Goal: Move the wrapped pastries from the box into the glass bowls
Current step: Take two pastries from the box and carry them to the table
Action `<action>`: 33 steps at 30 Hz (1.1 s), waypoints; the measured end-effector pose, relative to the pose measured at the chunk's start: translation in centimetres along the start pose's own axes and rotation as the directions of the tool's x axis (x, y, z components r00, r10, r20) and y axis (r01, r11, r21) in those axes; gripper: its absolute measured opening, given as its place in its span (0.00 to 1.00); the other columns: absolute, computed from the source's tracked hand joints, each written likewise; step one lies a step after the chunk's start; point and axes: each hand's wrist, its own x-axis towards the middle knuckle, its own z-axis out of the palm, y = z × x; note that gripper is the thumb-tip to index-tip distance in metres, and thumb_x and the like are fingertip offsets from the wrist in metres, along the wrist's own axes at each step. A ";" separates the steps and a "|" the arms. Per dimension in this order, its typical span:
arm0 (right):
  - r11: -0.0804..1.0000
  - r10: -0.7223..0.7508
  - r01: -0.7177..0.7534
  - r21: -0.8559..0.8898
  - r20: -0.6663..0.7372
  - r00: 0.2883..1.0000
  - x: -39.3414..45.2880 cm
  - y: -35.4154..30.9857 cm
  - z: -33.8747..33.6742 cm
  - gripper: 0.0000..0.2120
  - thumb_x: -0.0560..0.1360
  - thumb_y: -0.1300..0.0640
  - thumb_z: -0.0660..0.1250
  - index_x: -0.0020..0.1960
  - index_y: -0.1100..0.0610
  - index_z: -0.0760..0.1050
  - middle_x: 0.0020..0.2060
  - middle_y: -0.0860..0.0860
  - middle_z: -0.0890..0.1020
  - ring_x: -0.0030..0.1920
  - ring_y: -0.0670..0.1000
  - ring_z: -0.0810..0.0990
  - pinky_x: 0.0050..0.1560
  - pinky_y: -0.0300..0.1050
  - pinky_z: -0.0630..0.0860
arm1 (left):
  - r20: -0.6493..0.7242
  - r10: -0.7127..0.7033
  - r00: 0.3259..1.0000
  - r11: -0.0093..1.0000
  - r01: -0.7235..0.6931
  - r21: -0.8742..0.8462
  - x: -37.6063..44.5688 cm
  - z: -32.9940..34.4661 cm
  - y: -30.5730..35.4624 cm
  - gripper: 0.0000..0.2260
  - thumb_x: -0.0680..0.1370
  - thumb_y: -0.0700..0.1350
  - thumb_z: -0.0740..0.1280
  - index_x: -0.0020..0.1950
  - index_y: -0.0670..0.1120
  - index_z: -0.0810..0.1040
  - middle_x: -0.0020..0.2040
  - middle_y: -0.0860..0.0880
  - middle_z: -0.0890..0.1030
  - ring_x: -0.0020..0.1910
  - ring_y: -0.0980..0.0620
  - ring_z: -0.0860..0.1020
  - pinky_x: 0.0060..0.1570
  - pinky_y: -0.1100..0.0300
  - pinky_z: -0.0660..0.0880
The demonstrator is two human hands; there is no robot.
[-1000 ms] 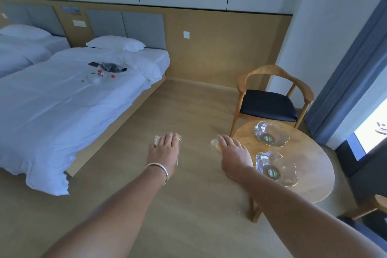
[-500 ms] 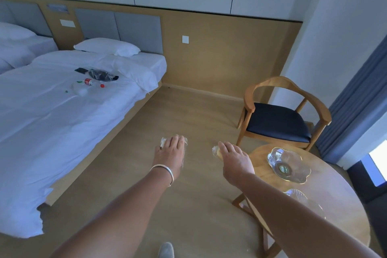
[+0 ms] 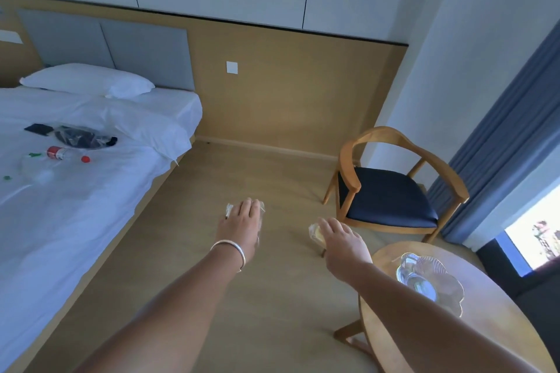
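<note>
My left hand [image 3: 242, 222], a silver bangle on its wrist, is stretched out over the floor and closed on a clear-wrapped pastry [image 3: 229, 209] whose wrapper shows past the fingers. My right hand [image 3: 341, 244] holds a second wrapped pastry [image 3: 316, 233], yellowish inside clear film, just left of the round wooden table [image 3: 491, 324]. One scalloped glass bowl [image 3: 430, 281] stands on the table beside my right forearm. A second bowl and the box are not in view.
A wooden armchair with a dark seat [image 3: 388, 194] stands behind the table. A white bed [image 3: 75, 191] with a bottle and small items fills the left. Blue curtains [image 3: 509, 142] and a window are at the right. Wood floor lies between.
The view has swung left and closer: the table and bowl slid toward the lower right, and the second bowl left the frame. Both hands keep their pastries, held out in front.
</note>
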 end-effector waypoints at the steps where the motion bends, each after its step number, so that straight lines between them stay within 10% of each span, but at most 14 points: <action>1: 1.000 0.007 -0.007 0.000 -0.003 1.000 0.9 0.3 0.0 0.38 0.72 0.65 0.66 0.77 0.51 0.51 0.71 0.48 0.64 0.71 0.52 0.64 0.68 0.46 0.66 | 0.003 0.014 1.000 1.000 -0.014 0.004 1.3 0.2 0.0 0.33 0.74 0.46 0.68 0.74 0.46 0.54 0.71 0.50 0.62 0.68 0.49 0.64 0.58 0.53 0.69; 22: 0.965 0.243 -0.240 0.110 -0.015 0.970 24.3 21.6 0.9 0.39 0.72 0.62 0.67 0.77 0.49 0.51 0.70 0.47 0.65 0.70 0.51 0.64 0.67 0.46 0.66 | 0.046 0.290 0.956 0.956 -0.292 0.037 34.3 2.7 14.6 0.34 0.74 0.43 0.67 0.75 0.48 0.53 0.74 0.51 0.57 0.74 0.49 0.56 0.62 0.51 0.66; 33: 0.825 0.550 -0.535 0.181 -0.043 0.834 20.4 35.9 1.1 0.40 0.71 0.62 0.67 0.77 0.49 0.51 0.72 0.49 0.65 0.71 0.53 0.65 0.67 0.48 0.67 | 0.111 0.594 0.797 0.795 -0.603 0.070 41.5 4.3 31.0 0.41 0.72 0.43 0.70 0.76 0.47 0.48 0.77 0.51 0.54 0.76 0.51 0.53 0.63 0.52 0.66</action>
